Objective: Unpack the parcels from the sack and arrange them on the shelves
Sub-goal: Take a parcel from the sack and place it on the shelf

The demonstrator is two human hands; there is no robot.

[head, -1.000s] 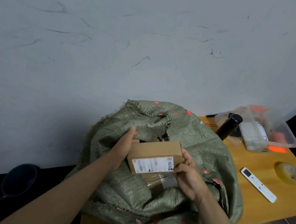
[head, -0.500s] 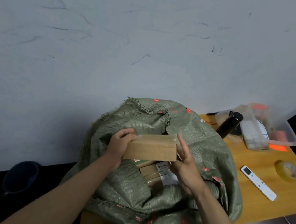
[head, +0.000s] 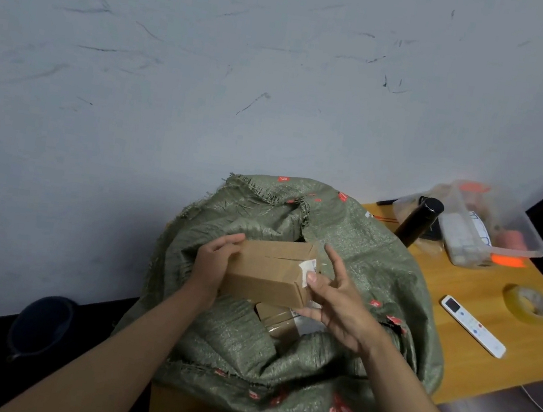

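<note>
The cardboard parcel (head: 268, 271) is hovering just above the mouth of the green sack (head: 343, 250). The left hand (head: 212, 262) is gripping its left end, fingers curled over the top; the right hand (head: 334, 293) is touching the right end with fingers spread apart. I'd get a firmer right-side hold before lifting clear. More parcels (head: 277, 319) are sitting underneath. On the table (head: 470, 363) to the right: remote (head: 472, 326), tape roll (head: 528, 303), plastic bin (head: 515, 234). No shelves in sight.

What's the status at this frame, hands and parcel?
Left hand grips cardboard parcel above green sack. Right hand open at its end. More parcels inside. Shelves not in view.
</note>
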